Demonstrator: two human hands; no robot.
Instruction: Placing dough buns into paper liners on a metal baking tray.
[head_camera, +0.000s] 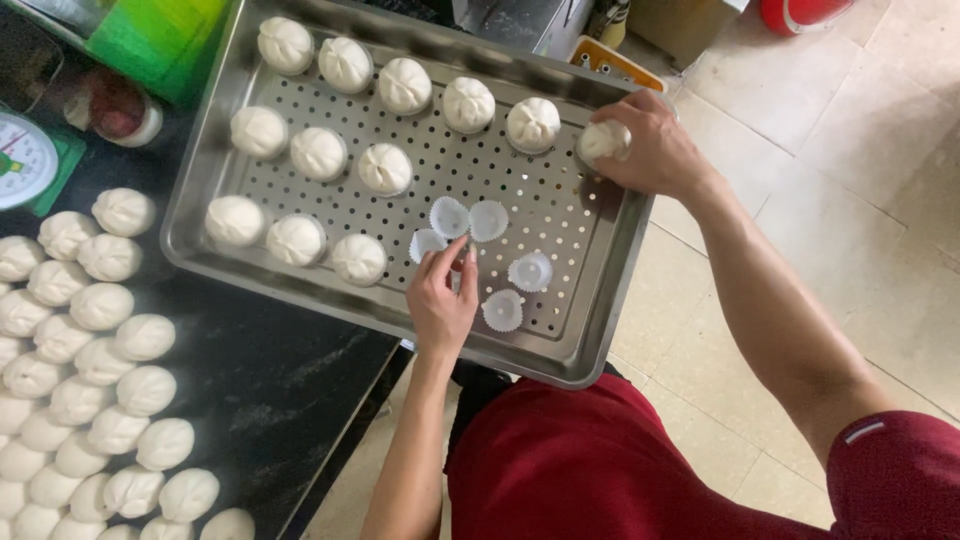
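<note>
We see the perforated steel tray (590, 300) overhanging the dark desk (270, 390) edge above tiled floor (880, 220); our left hand (441, 300) pinches a paper cup (428, 243) on its bare right half; our right hand (650, 150) grips a dough bun (603, 140) at the far-right rim; more buns (100, 400) crowd the desk.

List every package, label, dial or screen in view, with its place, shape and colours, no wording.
Scale dial: far left edge on the dark counter, round white face with dark marks and a red needle, green body.
Green box: top left beside the metal tray, blocky, bright green with a yellow patch.
Orange-rimmed box: top centre on the floor, behind the tray.
No screens show.
</note>
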